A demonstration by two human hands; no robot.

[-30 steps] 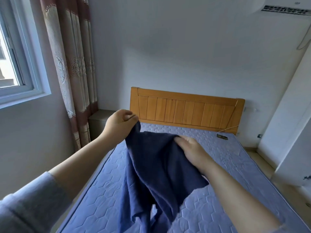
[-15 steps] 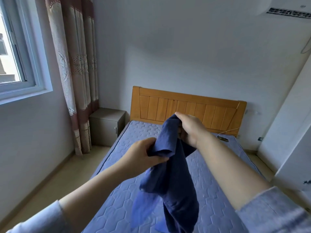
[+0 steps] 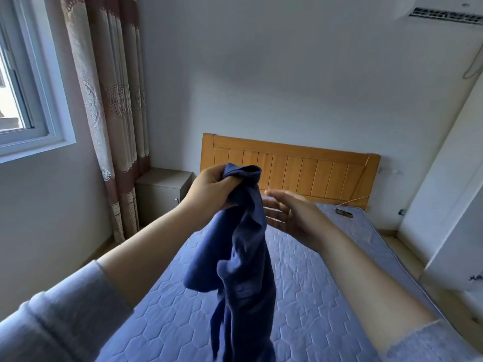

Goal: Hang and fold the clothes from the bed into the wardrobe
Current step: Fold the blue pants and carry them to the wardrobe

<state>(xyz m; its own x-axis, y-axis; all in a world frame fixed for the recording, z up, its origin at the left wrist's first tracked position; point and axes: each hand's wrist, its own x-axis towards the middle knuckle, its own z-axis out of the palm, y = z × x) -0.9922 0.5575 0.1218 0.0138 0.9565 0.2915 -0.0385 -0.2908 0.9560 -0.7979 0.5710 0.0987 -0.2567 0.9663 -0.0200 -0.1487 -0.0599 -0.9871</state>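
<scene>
**Blue garment held up in the left hand above the bed**

Head view: The left hand is raised in front of the headboard, its fingers curled tight around the bunched top of a dark blue garment. The cloth pokes out above the fist in a small crumpled peak, then hangs straight down in loose twisted folds and runs out of the bottom edge of the picture. It hangs above the mattress; whether its lower end touches the bed cannot be told.

The right hand is just beside the garment on its right, palm turned towards the cloth, fingers stretched and slightly spread, holding nothing. Its fingertips are at the edge of the fabric, and whether they touch it cannot be told. Both forearms are bare, with grey-blue sleeves pushed up near the elbows.

The mattress is covered in quilted blue fabric with a hexagon pattern. Near the headboard on its right side lies a small dark object with a thin cable leading up from it. A grey bedside cabinet stands left of the bed, beside a patterned curtain and a window. An air conditioner is mounted high on the wall at the right, and a white panel fills the right edge.
</scene>
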